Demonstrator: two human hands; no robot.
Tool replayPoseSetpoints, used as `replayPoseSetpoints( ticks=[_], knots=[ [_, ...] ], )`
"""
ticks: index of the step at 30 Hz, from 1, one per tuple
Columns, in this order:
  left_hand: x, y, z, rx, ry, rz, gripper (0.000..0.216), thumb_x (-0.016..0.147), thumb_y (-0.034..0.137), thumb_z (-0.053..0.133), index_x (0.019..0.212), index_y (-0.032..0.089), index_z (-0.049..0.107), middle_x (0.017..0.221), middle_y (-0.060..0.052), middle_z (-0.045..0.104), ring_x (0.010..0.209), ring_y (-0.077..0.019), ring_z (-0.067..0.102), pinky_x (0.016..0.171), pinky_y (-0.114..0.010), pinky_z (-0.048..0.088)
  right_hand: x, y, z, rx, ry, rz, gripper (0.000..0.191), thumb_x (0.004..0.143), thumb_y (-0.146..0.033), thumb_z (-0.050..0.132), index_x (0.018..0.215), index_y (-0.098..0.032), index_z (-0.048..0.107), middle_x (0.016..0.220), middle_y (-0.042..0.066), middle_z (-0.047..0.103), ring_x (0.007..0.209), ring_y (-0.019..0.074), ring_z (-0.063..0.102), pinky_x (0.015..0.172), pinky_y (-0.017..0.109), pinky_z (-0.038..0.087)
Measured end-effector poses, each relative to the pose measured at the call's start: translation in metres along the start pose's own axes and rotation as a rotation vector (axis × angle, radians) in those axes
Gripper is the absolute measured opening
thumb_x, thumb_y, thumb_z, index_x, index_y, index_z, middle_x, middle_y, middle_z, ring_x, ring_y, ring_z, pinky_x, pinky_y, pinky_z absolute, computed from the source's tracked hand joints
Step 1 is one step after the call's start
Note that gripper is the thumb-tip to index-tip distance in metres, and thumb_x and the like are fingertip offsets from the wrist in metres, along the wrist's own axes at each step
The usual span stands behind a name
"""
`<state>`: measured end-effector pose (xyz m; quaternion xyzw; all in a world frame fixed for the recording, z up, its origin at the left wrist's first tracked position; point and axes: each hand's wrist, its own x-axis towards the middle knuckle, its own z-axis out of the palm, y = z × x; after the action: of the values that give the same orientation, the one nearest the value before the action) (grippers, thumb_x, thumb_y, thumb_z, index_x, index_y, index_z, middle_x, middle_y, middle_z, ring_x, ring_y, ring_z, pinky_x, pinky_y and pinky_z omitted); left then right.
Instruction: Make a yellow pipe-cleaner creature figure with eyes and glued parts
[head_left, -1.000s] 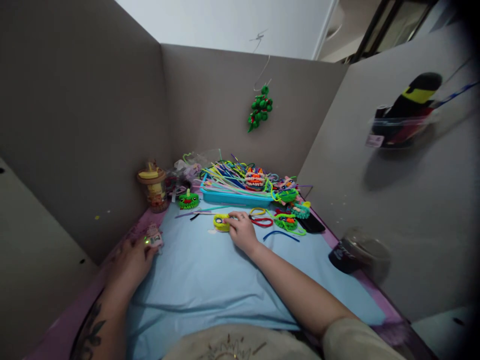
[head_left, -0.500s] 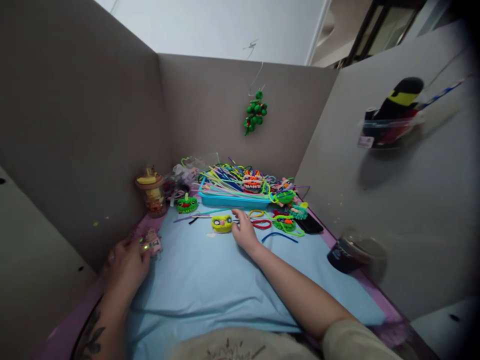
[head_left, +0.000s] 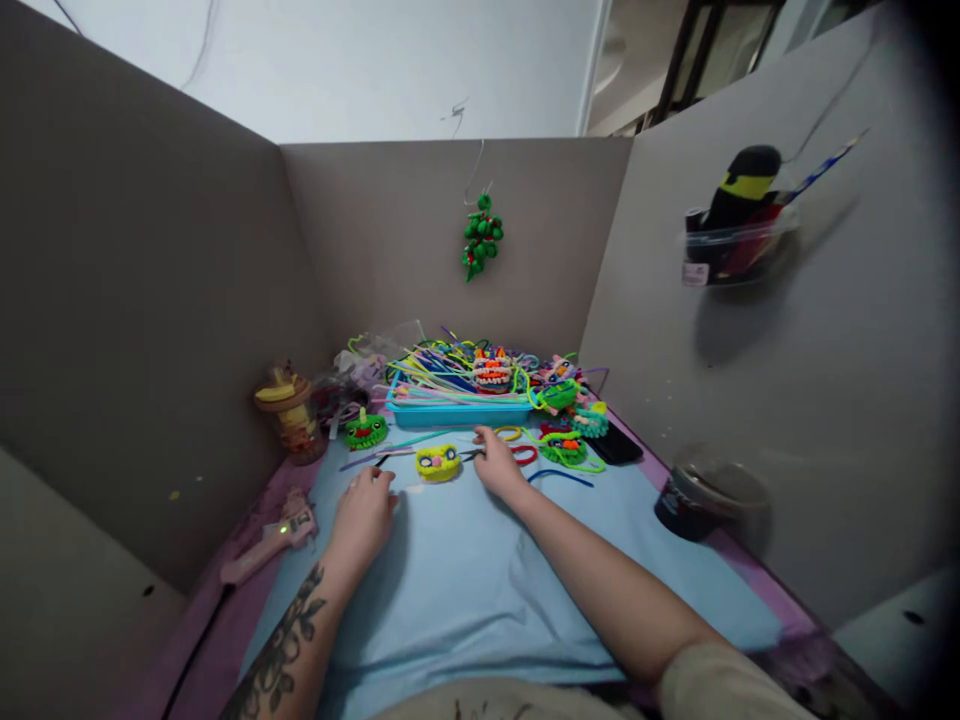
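Note:
A small yellow fuzzy craft figure (head_left: 438, 462) lies on the light blue sheet (head_left: 465, 570). My right hand (head_left: 496, 461) rests just right of it, fingers curled on a thin dark stick that points toward the figure. My left hand (head_left: 366, 510) lies on the sheet left of the figure, fingers loosely bent, holding nothing that I can see. A pink glue gun (head_left: 268, 537) with a green light lies at the sheet's left edge, apart from my left hand.
A teal tray (head_left: 457, 412) heaped with coloured pipe cleaners stands at the back. Green fuzzy figures (head_left: 365, 431), red and yellow loops (head_left: 522, 452), a phone (head_left: 615, 445), a jar (head_left: 289, 412) and a dark round container (head_left: 694, 500) surround the sheet. Grey cardboard walls enclose three sides.
My left hand let go of the pink glue gun and moved right, toward the yellow figure. My right hand shifted slightly right of the figure. The view tilted down.

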<state>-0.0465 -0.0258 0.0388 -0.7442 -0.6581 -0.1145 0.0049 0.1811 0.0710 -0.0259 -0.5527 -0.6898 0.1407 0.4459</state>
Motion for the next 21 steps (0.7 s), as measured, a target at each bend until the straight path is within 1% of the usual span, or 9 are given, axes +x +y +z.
replayPoseSetpoints(
  ticks=[4, 7, 10, 13, 17, 21],
  knots=[
    [0.013, -0.004, 0.002, 0.029, -0.039, -0.005, 0.033, 0.082, 0.019, 0.045, 0.113, 0.016, 0.052, 0.113, -0.013, 0.049, 0.103, -0.0239, 0.05, 0.085, -0.035, 0.039, 0.021, 0.018, -0.015, -0.03, 0.11, 0.08, 0.045, 0.063, -0.003, 0.043, 0.103, -0.016, 0.055, 0.091, 0.007, 0.063, 0.085, 0.0193, 0.056, 0.08, 0.033, 0.044],
    [0.022, -0.004, 0.007, -0.005, -0.043, 0.007, 0.031, 0.081, 0.02, 0.046, 0.111, 0.016, 0.054, 0.112, -0.013, 0.05, 0.101, -0.0235, 0.051, 0.084, -0.034, 0.04, 0.035, 0.021, -0.019, -0.063, 0.128, 0.051, 0.037, 0.064, -0.005, 0.043, 0.095, -0.017, 0.059, 0.091, 0.006, 0.063, 0.085, 0.0189, 0.056, 0.08, 0.033, 0.043],
    [0.028, -0.005, 0.016, -0.136, 0.059, 0.014, 0.028, 0.084, 0.018, 0.04, 0.107, 0.016, 0.056, 0.112, -0.01, 0.052, 0.098, -0.0213, 0.053, 0.082, -0.032, 0.041, 0.048, 0.013, -0.014, -0.094, 0.098, -0.029, 0.028, 0.068, -0.008, 0.045, 0.089, -0.017, 0.062, 0.09, 0.006, 0.063, 0.087, 0.0196, 0.055, 0.082, 0.033, 0.042],
    [0.03, -0.009, 0.026, -0.278, 0.151, 0.004, 0.026, 0.084, 0.017, 0.036, 0.099, 0.017, 0.058, 0.107, -0.008, 0.055, 0.093, -0.0187, 0.055, 0.081, -0.03, 0.043, 0.067, -0.002, -0.005, -0.112, 0.07, -0.112, 0.025, 0.071, -0.009, 0.047, 0.088, -0.016, 0.064, 0.09, 0.006, 0.064, 0.087, 0.0194, 0.055, 0.082, 0.032, 0.042],
    [0.029, -0.019, 0.033, -0.381, 0.17, 0.007, 0.023, 0.083, 0.017, 0.039, 0.092, 0.016, 0.059, 0.098, -0.008, 0.058, 0.088, -0.0184, 0.056, 0.079, -0.03, 0.044, 0.096, -0.02, 0.009, -0.219, 0.037, -0.156, 0.023, 0.077, -0.013, 0.046, 0.089, -0.017, 0.066, 0.089, 0.006, 0.064, 0.089, 0.019, 0.054, 0.083, 0.031, 0.04],
    [0.028, -0.022, 0.034, -0.447, 0.189, 0.003, 0.023, 0.083, 0.018, 0.039, 0.091, 0.016, 0.06, 0.096, -0.008, 0.058, 0.087, -0.0182, 0.056, 0.078, -0.03, 0.045, 0.12, -0.03, 0.024, -0.286, -0.011, -0.146, 0.022, 0.078, -0.015, 0.048, 0.087, -0.018, 0.068, 0.09, 0.008, 0.065, 0.09, 0.0199, 0.053, 0.082, 0.03, 0.04]
  ],
)
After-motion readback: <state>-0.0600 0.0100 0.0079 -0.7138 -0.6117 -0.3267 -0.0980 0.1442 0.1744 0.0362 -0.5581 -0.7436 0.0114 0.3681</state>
